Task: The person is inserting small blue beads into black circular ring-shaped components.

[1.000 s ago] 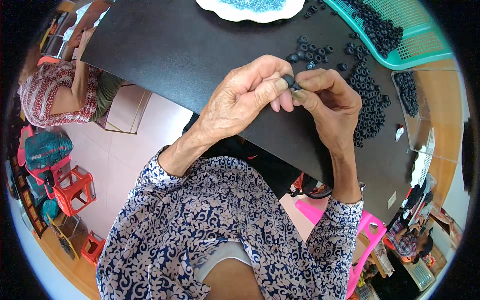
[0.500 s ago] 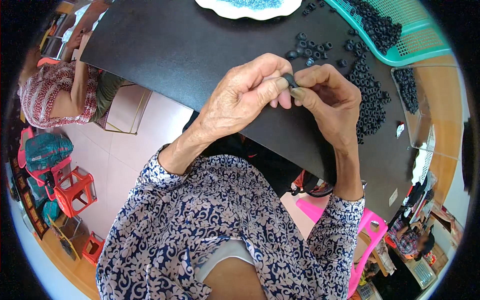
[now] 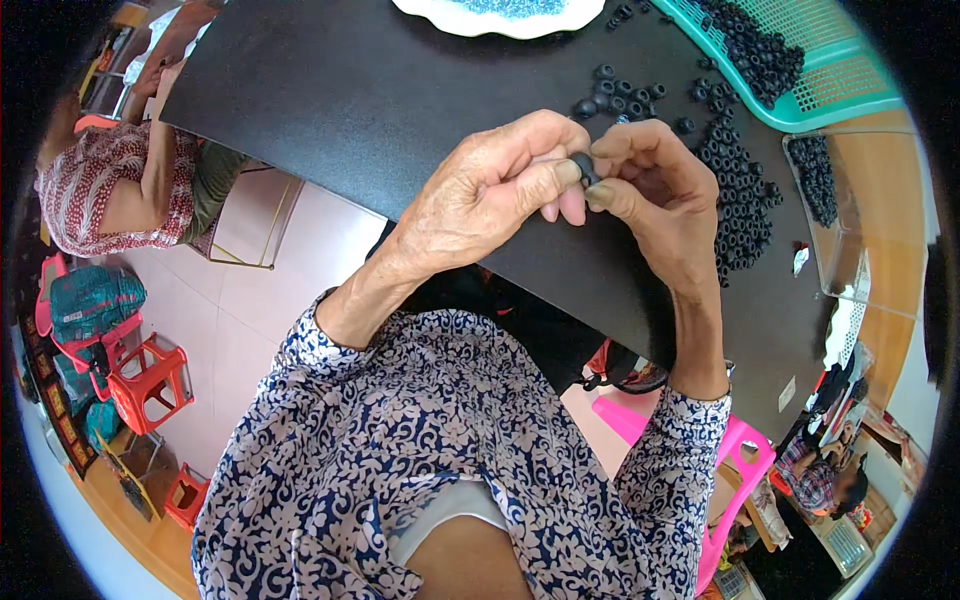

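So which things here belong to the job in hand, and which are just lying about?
Seemingly part of the job:
small rounded black piece in the left hand, right hand close by it
loose black rings on the table
green perforated basket of black pieces

Apparently just lying about:
red plastic stool
pink plastic chair
teal bag

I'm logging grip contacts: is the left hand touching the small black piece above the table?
Touching. In the head view, the left hand pinches the small black piece, its thumb tip against the piece's side, no gap visible.
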Demonstrator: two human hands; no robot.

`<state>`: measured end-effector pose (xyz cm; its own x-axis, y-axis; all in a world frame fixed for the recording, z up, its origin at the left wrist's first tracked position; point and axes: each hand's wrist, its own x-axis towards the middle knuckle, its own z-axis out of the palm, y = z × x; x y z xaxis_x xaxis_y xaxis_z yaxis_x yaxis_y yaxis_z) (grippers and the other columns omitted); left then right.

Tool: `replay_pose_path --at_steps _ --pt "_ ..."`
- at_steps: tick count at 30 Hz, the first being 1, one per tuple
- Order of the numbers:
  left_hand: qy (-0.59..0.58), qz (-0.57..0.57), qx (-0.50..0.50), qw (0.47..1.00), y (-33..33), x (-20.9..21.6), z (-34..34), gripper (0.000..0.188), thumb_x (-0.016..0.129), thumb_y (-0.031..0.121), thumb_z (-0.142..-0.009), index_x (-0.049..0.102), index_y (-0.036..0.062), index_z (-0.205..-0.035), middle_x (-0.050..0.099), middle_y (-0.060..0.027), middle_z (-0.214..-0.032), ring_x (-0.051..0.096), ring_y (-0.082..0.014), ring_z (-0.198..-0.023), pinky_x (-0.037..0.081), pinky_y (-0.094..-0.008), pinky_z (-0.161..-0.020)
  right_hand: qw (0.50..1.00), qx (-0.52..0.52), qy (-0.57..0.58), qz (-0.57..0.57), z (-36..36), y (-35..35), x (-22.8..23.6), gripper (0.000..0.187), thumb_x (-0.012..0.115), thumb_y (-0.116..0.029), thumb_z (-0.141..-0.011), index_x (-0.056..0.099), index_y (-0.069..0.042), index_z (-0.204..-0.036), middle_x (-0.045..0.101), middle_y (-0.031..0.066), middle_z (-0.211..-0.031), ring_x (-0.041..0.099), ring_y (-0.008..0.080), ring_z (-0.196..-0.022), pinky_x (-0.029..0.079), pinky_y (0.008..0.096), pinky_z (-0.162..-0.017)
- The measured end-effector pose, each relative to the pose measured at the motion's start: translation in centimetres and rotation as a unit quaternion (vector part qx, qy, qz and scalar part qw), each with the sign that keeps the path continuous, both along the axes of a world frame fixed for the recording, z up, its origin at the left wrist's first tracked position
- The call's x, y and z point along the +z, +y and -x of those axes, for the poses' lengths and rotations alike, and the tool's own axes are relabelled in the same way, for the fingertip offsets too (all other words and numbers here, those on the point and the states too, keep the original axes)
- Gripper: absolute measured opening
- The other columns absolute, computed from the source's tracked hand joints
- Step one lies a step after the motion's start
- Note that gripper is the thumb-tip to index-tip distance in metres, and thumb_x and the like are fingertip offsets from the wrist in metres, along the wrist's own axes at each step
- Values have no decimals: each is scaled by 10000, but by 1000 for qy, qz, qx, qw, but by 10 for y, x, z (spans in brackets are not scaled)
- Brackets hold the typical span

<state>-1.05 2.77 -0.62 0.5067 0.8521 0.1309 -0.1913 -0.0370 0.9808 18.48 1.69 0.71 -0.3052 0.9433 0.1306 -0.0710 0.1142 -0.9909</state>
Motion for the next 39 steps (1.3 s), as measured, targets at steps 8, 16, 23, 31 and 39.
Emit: replay_pose_path --at_steps 8,16,23,31,39 --pt "34 -13 -36 999 -1 4 4 217 499 154 -990 548 -15 -1116 623 -35 -795 602 -98 -766 477 -233 -707 999 35 -2 37 -6 2 -1 221 727 -30 -811 580 -11 -975 604 13 -868 588 68 -769 486 200 -684" --pt "72 -51 -47 995 1 4 6 233 505 181 -986 551 -14 -1105 616 -41 -778 602 -116 -748 490 -254 -706 998 51 8 45 -5 4 -4 222 730 -20 -803 568 -12 -954 613 11 -841 587 65 -721 477 187 -639" --pt "67 -46 -57 995 -1 3 5 250 485 202 -993 558 -16 -1093 615 -50 -815 599 -117 -768 489 -253 -710 997 47 30 60 3 5 -3 229 738 -47 -806 517 -40 -864 574 7 -790 545 53 -645 442 182 -558" --pt "-43 54 -7 998 -3 -1 0 217 444 156 -1006 567 -14 -1064 628 -57 -774 584 -116 -727 482 -262 -687 999 6 -19 45 1 7 -4 220 748 -41 -797 578 -29 -936 615 10 -804 553 47 -644 444 175 -565" --pt "-12 29 -20 999 1 -4 -3 237 448 162 -1007 551 -41 -1074 634 -65 -798 569 -114 -726 477 -253 -690 999 18 -34 22 -5 7 8 148 653 -2 -859 577 -6 -986 604 28 -840 563 76 -684 460 199 -621"
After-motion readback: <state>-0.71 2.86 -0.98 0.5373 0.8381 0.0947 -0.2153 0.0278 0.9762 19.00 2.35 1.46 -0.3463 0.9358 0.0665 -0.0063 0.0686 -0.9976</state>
